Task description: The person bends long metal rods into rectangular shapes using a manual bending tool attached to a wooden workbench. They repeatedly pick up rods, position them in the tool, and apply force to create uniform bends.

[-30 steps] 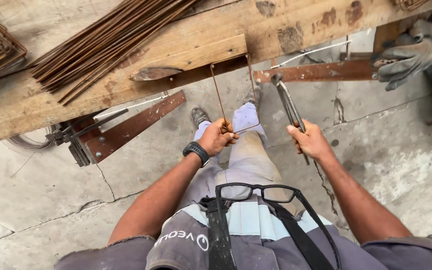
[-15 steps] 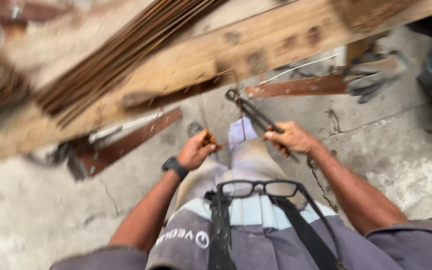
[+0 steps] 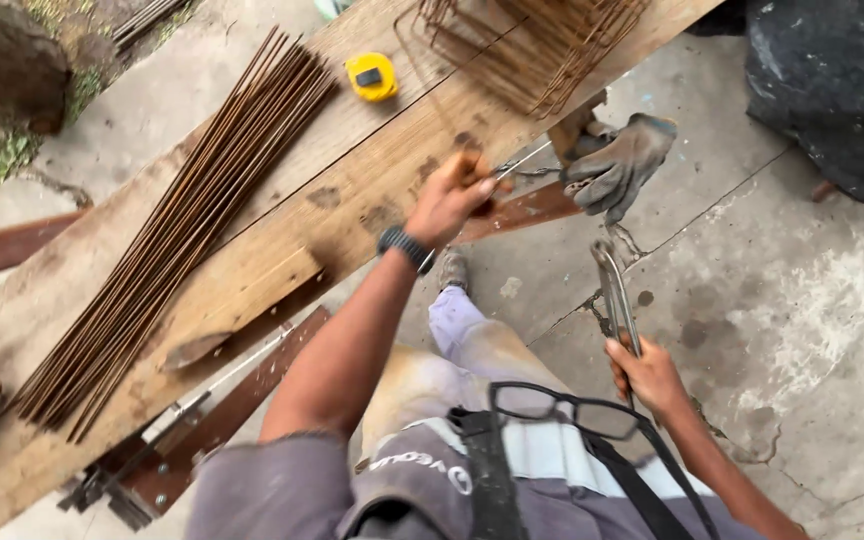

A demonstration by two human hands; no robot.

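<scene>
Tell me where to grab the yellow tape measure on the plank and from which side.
Grip the yellow tape measure across its two flat side faces, coming straight down from above. It lies flat on the wooden plank with open board around it; the rebar bundle sits to its left, so approaching from above or the right seems least obstructed.

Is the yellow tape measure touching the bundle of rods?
Apart. The head view shows bare plank between the tape measure and the rods.
</scene>
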